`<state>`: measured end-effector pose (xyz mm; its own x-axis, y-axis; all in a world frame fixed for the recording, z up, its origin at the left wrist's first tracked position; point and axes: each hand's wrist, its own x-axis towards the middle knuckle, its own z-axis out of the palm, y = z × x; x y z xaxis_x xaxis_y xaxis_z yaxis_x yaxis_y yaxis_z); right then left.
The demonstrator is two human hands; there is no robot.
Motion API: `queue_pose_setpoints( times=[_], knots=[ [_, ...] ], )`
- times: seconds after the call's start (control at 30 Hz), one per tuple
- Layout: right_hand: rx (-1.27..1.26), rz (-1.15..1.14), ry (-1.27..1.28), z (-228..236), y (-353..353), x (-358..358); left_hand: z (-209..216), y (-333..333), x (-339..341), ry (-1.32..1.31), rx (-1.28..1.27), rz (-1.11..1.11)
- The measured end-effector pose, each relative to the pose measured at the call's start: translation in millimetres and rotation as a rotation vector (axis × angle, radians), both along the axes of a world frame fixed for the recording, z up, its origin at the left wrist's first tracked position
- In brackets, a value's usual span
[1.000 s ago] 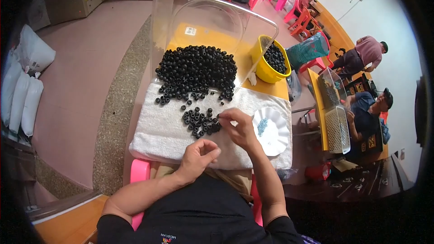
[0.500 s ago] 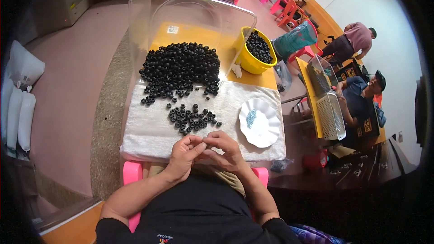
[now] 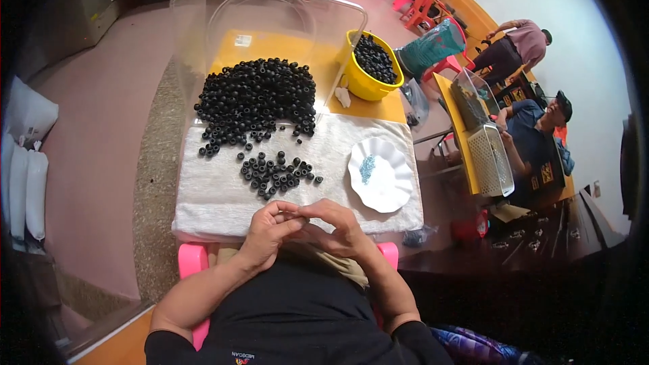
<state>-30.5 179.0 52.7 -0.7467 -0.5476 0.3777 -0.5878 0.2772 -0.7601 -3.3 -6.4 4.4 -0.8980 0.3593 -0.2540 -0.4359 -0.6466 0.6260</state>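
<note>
My left hand (image 3: 268, 232) and my right hand (image 3: 340, 228) meet fingertip to fingertip at the near edge of a white towel (image 3: 209, 199). Both are closed in a pinch, and whatever sits between the fingers is too small or hidden to make out. Just beyond them lies a small group of round black pieces with holes (image 3: 278, 174). A far larger heap of the same black pieces (image 3: 260, 98) spreads from a clear plastic bin (image 3: 196, 40) onto the towel. Right of my hands stands a white scalloped plate (image 3: 389, 186) with tiny blue beads (image 3: 367, 169) on it.
A yellow bucket (image 3: 365, 81) full of black pieces stands at the far right of the table, beside a crumpled white scrap (image 3: 343, 97). To the right, a co-worker (image 3: 527, 125) sits by a white perforated basket (image 3: 490, 162). White sacks (image 3: 35, 189) stand at the left.
The table and its contents have shifted slightly left and up in the picture. My hands stay together, with the fingers still pinched.
</note>
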Motion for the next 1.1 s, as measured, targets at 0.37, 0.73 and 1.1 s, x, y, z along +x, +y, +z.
queue_pose_setpoints(
  times=[0.37, 0.73, 1.1],
  knots=[
    [0.022, -0.088, 0.273, -14.1, -3.9, 2.5, -0.8, -0.4, -0.2, -0.023, 0.012, 0.007],
    [0.175, -0.205, 0.344, -6.2, 26.8, 9.4, -0.3, 1.9, -0.4, -0.056, -0.080, 0.047],
    [0.860, -0.513, 0.120, 15.5, 135.8, -37.9, -2.0, 5.2, 2.3, -0.018, -0.105, 0.016]
  ],
)
